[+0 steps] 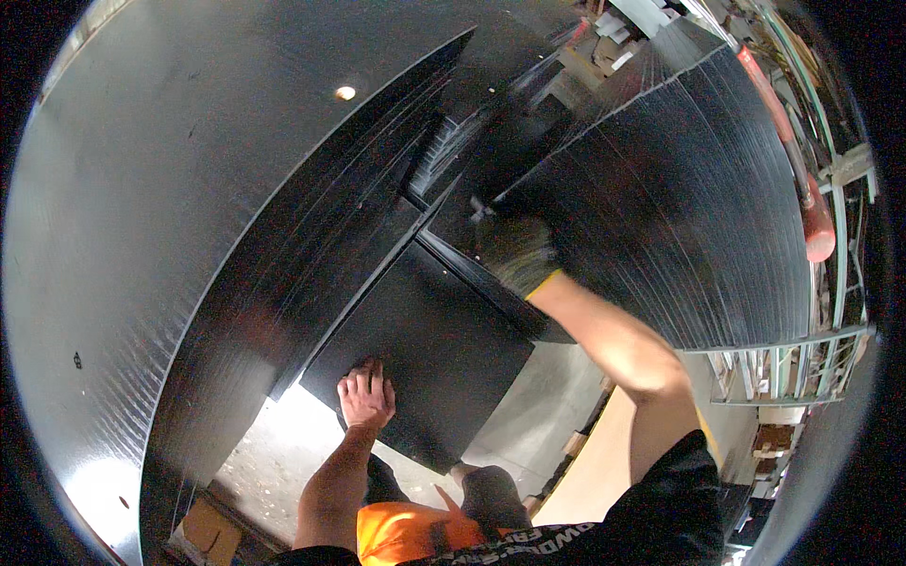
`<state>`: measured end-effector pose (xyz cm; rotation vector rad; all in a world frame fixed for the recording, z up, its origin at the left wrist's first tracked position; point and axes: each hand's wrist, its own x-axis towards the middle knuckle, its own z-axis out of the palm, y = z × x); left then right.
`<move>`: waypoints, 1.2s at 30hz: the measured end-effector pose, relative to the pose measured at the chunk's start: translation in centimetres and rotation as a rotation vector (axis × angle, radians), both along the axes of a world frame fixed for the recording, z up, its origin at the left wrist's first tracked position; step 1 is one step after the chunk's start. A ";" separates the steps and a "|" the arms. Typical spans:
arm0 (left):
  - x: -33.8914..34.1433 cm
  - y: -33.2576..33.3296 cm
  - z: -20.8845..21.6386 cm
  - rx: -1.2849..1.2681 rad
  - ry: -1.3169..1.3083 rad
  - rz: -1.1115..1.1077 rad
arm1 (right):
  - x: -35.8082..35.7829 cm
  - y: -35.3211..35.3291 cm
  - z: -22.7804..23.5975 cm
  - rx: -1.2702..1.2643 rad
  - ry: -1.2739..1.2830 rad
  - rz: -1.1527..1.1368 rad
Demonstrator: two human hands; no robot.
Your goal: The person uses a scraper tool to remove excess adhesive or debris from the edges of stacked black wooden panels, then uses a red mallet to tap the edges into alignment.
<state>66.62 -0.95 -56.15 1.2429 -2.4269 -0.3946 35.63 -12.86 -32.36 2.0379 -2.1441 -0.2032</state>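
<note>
My left hand (366, 396) is bare and lies with its fingers stretched out on a flat black panel (429, 340), near that panel's left edge. Farther forward and to the right, my right hand (517, 257) wears a dark glove with a yellow cuff. It is blurred and closed, and a small pale metallic piece shows just past its fingers; its kind cannot be made out. Black boards meet in a corner by the glove: a long upright board (283, 255) runs along the left, and a streaked black board (675, 217) stands on the right.
A large dark surface (142, 217) spreads across the left. At the right rim a red-ended bar (819, 234) stands beside metal racking (840, 189). Cardboard (209, 533) sits at the lower left. Pale floor (519, 406) shows beyond the panel, with a tan board (599, 457) to the right.
</note>
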 end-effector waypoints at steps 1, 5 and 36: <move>0.2 -0.1 0.1 -0.004 -0.010 0.008 | -0.2 0.4 2.6 -0.036 0.115 -0.001; 0.0 0.0 0.4 -0.018 -0.013 0.020 | -0.3 2.5 9.8 -0.056 0.416 -0.030; -0.7 0.4 0.5 -0.038 -0.080 0.031 | -1.2 1.9 4.2 -0.346 0.541 0.199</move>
